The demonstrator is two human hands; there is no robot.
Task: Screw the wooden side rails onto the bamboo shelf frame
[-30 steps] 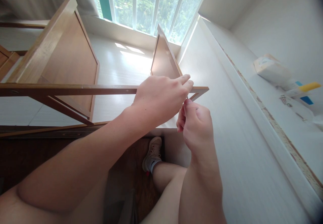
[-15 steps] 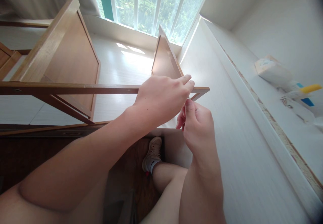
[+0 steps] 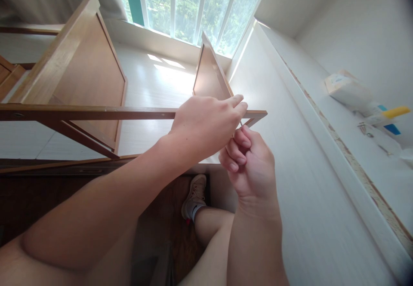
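Wooden rail (image 3: 135, 113) of a partly framed piece lies straight across the view, its long axis running left to right, with its right end just short of the pale board (image 3: 300, 157). Left hand (image 3: 208, 116) rests palm down over the rail near that end, two fingers reaching past the far edge; its thumb and underside are hidden, so I cannot tell how firmly it grips or whether something small sits beneath it.

Right hand (image 3: 253, 161) is curled nearly into a fist, palm turned partly up, thumb and forefinger pinched on a thin rod (image 3: 241, 123) (only a short stretch shows, too little to say what kind of tool or fastener it is). The rod slants up and away from the pinch toward the rail, crosswise to the rail's length, so the rail lies just beyond the right fingertips. Of the two hands, the left is nearer, lying on the wood, while the right is just on the near side of it; whether the rod's hidden tip touches the wood cannot be seen.

Beyond the left fingers stands a narrow-looking panel (image 3: 211, 71), and a broader panel (image 3: 90, 66) stands well to the left.
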